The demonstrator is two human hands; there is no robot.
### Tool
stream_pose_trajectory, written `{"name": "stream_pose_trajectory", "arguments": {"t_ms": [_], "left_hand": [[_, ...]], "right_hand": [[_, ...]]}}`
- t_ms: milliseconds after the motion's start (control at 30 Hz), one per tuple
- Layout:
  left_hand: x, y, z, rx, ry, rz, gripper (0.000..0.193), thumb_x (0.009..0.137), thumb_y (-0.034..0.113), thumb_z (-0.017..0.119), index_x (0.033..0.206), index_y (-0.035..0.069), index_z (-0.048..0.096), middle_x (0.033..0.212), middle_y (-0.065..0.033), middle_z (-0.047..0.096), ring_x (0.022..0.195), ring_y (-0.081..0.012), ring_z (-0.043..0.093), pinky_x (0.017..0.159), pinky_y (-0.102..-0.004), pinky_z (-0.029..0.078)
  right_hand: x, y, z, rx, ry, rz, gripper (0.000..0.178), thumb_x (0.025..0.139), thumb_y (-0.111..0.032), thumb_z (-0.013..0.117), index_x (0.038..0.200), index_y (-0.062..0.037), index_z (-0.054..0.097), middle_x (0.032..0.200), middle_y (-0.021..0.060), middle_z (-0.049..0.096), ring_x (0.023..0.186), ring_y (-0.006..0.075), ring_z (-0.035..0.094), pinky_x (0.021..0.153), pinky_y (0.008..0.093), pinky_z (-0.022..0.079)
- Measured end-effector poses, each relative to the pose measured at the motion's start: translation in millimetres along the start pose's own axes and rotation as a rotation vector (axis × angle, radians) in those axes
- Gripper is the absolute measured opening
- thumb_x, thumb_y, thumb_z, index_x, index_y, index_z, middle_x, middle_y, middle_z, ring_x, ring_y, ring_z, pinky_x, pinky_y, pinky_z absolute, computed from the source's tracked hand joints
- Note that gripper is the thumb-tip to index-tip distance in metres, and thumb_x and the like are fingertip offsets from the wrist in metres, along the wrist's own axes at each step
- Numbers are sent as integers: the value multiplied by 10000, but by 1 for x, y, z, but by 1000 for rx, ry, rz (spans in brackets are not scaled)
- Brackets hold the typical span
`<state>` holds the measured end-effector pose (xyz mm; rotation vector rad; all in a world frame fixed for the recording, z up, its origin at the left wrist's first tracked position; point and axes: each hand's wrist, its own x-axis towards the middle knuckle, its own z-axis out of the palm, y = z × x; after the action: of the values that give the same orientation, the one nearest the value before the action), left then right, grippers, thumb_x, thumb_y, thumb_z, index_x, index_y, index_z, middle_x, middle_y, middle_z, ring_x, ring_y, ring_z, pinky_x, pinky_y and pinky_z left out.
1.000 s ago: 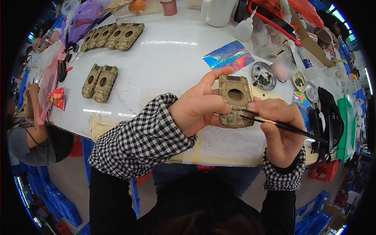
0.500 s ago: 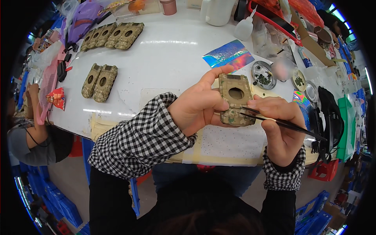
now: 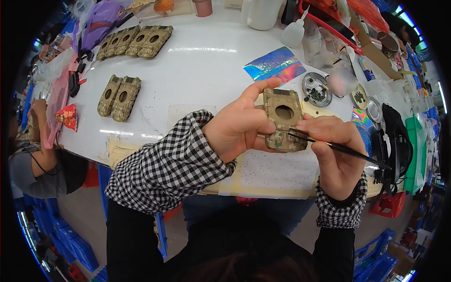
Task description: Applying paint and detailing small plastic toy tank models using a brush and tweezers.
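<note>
My left hand [image 3: 242, 124] grips a camouflage-patterned toy tank hull [image 3: 283, 137] by its side, its round opening facing up. Black tweezers [image 3: 345, 149] are pinched in my right hand [image 3: 340, 150], and their tips reach the hull's surface just below the opening. Whether the tips hold a tiny part is too small to tell. To the right of the hull, a round metal tin [image 3: 316, 89] contains small dark green pieces. Beneath my hands lies a white sheet [image 3: 277, 176] dotted with specks and taped along its edge.
Two similar hulls [image 3: 119, 99] stand at the left, with a row of several more [image 3: 136, 42] behind. Beyond my hands are a shiny holographic sheet [image 3: 275, 66] and a white squeeze bottle [image 3: 293, 34]. A green tray [image 3: 413, 152] sits far right. Another person's arm [image 3: 40, 122] shows at far left.
The tweezer tips have closed closer together on the hull's surface. Both hands and the hull are almost where they were.
</note>
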<state>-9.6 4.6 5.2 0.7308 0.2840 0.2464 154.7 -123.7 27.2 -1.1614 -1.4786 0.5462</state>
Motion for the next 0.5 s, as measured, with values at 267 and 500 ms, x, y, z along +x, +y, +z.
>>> {"name": "stream_pose_trajectory", "arguments": {"t_ms": [267, 500], "left_hand": [[2, -3, -4, -48, -24, 24, 765, 813, 15, 504, 1454, 85, 91, 1295, -149, 435, 1064, -238, 587, 879, -446, 539], [2, -3, -5, -44, -36, 25, 759, 813, 18, 501, 1450, 76, 93, 1294, -153, 434, 1064, -239, 588, 877, -440, 540]], "right_hand": [[0, 0, 0, -20, -2, -7, 120, 831, 11, 663, 936, 37, 610, 933, 150, 657, 949, 270, 643, 945, 428, 465], [0, -1, 0, -20, -6, 2, 119, 832, 12, 661, 936, 37, 610, 940, 153, 656, 947, 266, 642, 954, 430, 463]]}}
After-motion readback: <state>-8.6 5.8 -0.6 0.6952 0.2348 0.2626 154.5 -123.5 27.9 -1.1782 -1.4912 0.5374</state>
